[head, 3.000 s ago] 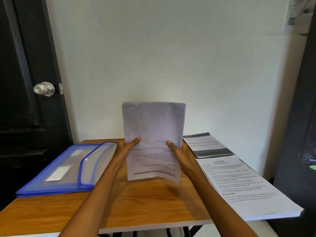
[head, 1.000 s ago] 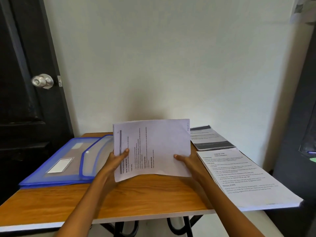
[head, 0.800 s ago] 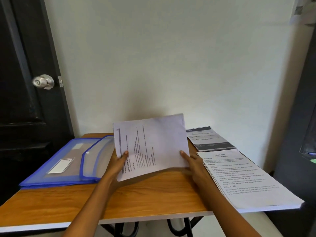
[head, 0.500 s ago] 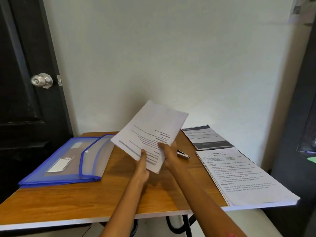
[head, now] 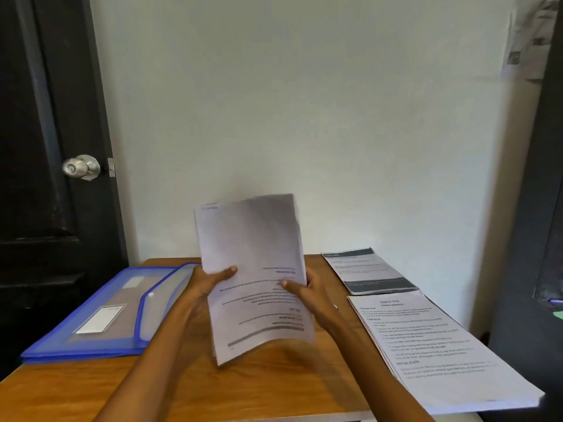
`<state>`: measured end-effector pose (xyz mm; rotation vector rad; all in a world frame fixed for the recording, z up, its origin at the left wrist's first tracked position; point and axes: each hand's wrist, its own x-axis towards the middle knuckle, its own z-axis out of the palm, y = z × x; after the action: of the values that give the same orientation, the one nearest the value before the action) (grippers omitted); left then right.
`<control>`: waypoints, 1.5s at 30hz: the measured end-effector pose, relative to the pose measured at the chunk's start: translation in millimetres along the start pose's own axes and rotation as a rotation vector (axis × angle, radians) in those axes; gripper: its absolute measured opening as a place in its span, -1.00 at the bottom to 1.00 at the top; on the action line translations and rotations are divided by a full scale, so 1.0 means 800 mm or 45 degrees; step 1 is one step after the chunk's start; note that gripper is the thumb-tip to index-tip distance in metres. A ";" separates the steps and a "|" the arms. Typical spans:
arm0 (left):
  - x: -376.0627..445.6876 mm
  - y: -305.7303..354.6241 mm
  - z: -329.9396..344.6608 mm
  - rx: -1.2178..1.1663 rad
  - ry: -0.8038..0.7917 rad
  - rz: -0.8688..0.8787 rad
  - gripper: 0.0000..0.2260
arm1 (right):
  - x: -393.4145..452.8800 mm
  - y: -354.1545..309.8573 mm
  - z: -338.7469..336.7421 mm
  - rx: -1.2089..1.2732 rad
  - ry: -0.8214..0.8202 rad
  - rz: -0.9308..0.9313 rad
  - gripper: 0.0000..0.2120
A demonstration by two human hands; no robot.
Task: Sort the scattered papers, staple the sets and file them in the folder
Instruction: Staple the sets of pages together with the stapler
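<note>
We held the sheaf of printed sheets (head: 253, 269) upright above the wooden table (head: 189, 388) centre: left hand (head: 207, 284) gripped its 9 o'clock edge, right hand (head: 307, 290) its 3 o'clock edge. The blue folder (head: 100, 315) lay at 9 o'clock.

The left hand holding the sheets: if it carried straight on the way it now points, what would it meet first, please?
The left hand points up and rightward across the held sheets, so it would probably meet the right hand gripping their opposite edge first, though depth is hard to judge here.

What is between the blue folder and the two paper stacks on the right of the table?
In the head view, the held paper set, gripped by left hand and right hand, over bare table.
</note>
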<state>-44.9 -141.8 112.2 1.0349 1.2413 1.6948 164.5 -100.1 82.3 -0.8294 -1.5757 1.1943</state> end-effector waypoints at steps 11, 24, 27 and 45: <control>0.006 0.004 0.010 0.021 -0.019 0.032 -0.57 | 0.006 -0.010 0.008 0.207 0.122 0.060 -0.83; -0.008 -0.044 0.001 0.150 0.057 0.025 -0.55 | -0.014 0.007 0.012 0.123 0.036 0.031 -0.85; 0.000 -0.026 0.004 0.144 0.037 0.022 -0.71 | -0.005 -0.004 0.009 0.184 0.099 0.063 -0.87; -0.033 -0.102 0.027 -0.440 0.312 -0.399 -0.76 | 0.000 0.060 0.042 0.628 0.495 0.509 -0.77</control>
<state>-5.3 -140.9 33.0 0.4132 1.1360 1.7392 131.5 -96.5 33.9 -0.9926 -0.7704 1.5126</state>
